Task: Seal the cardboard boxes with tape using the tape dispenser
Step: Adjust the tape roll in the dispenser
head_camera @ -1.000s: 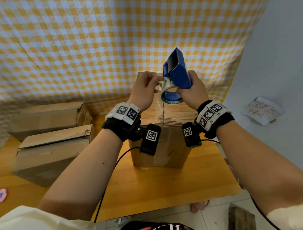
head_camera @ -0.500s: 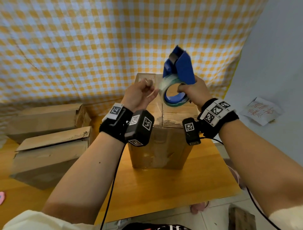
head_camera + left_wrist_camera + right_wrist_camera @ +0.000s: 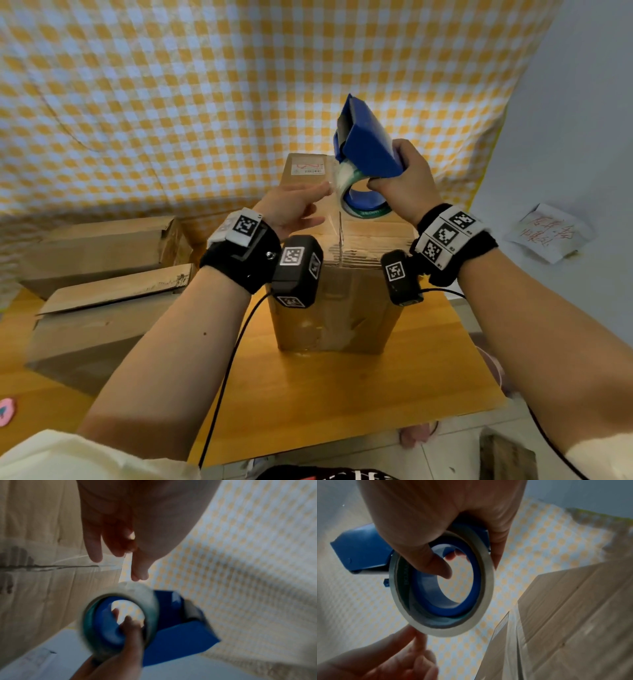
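The right hand (image 3: 404,181) grips the blue tape dispenser (image 3: 368,144), fingers curled round its body and the thumb hooked through the blue core of the tape roll (image 3: 441,582), as the right wrist view shows. The dispenser's nose points up and away from that grip, and the roll hangs just below the knuckles. Directly under the grip stands the upright cardboard box (image 3: 335,308), its top flaps shut along a centre seam (image 3: 51,566), with clear tape already lying over part of the seam and down the near face. The roll hovers just above the box top; whether it touches is hard to tell.

The left hand (image 3: 291,205) is just beside the roll, on the side away from the dispenser's body, fingers stretched out straight and relaxed, holding nothing that can be made out; its fingertips (image 3: 139,574) sit close to the roll's outer face. Whether they touch it is unclear in the blur.

Well off to the left of both hands, two more boxes (image 3: 102,308) lie on the wooden table (image 3: 308,404)
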